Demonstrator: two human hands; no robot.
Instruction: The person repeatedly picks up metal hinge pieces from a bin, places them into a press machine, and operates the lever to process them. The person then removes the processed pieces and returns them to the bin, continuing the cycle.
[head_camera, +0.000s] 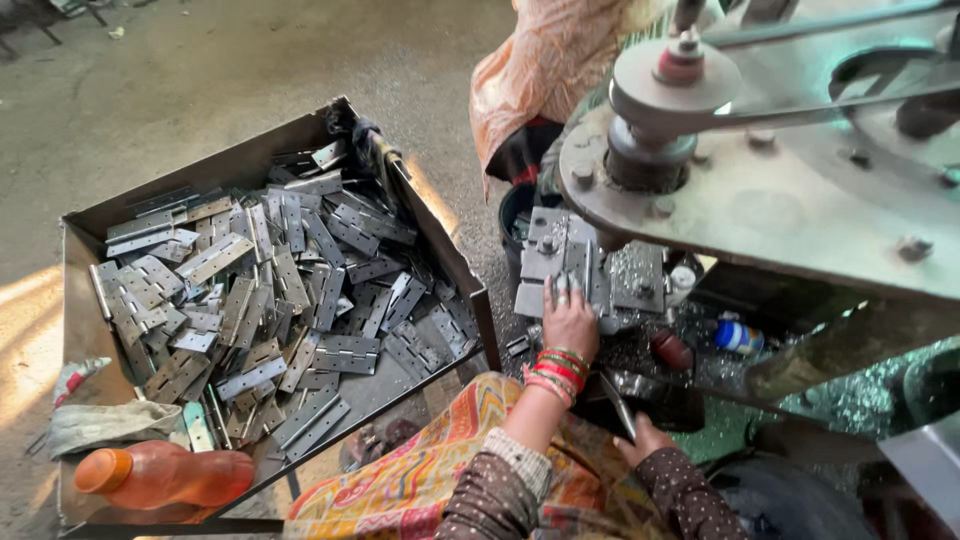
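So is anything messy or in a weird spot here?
Yes. An orange plastic bottle lies tipped on its side in the metal tray, beside a crumpled rag and the jumbled pile of hinges. Shiny metal shavings are scattered under the machine, right of the left hand.

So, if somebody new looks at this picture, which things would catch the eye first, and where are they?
Probably the metal tray on the left, heaped with grey hinges, with an orange bottle at its near corner. Next, the big machine at upper right, with its pulley and belt. Below it, the left hand, wearing bangles, presses on a hinge at the machine, while the right hand rests lower down.
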